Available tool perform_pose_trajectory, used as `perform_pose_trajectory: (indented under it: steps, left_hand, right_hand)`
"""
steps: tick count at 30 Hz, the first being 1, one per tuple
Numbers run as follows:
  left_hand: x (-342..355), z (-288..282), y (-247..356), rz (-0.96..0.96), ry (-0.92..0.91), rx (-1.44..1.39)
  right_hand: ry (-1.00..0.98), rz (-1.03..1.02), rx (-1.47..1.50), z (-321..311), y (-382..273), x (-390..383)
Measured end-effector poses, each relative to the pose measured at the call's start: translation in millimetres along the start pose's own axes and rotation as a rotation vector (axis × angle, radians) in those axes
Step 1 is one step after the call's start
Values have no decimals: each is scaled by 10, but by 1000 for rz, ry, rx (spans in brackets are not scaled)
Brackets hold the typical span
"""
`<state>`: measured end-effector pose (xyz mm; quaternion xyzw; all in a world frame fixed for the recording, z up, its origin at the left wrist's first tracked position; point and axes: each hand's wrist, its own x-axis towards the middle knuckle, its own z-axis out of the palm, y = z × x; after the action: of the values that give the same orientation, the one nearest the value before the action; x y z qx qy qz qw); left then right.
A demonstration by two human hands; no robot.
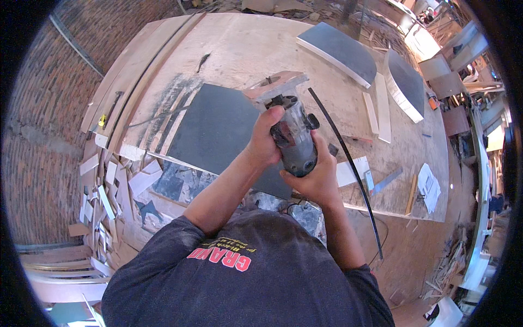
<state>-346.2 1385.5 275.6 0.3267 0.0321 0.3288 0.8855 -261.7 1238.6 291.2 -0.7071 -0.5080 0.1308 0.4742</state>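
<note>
Both hands hold a trim router [297,144] with a dark, dusty motor body and a flat wooden base plate [278,84] at its far end. It is tilted up above the worktable, base facing away from me. My left hand [265,136] wraps the body close to the base, thumb on top. Lower down, my right hand [318,177] grips the rear end of the body. A dark grey panel [210,128] lies on the table under and to the left of the router. Some fingers are hidden behind the tool.
Two dark-topped curved panels [346,52] lie at the far right of the wooden worktable [239,46]. A black strip [348,155] slants across its right side, near a metal ruler [388,181] and crumpled paper [429,188]. Offcuts [109,188] pile up at left, beside a brick wall [41,125].
</note>
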Motion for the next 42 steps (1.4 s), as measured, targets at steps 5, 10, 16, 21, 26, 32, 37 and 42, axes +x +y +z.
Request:
perform_pose_trajectory:
  steps: [5,10,16,21,26,32,37,42]
  left_hand:
    - [53,32,49,6,-61,-28]
    - [128,-36,38,35,-82,-28]
    - [242,-57,195,-34,46,-76]
    - [187,-285,293,-117,104,-325]
    - [110,-480,312,-117,243,-440]
    - [74,-558,324,-103,235,-448]
    - [-15,-530,201,-117,-195,-531]
    - [88,-417,204,-184,-369,-336]
  right_hand:
    - [-36,-6,39,-76,-48,78]
    - [-91,25,65,-132,-97,152]
    - [-241,-101,106,-247,79,355]
    - [189,358,-435,-748,2149,391]
    - [-2,751,-876,-672,3241,-568]
    - [71,530,-1138,-628,3341,-785]
    - [163,341,-638,-793,3185,-592]
    - [184,161,-532,-1066,2033,9]
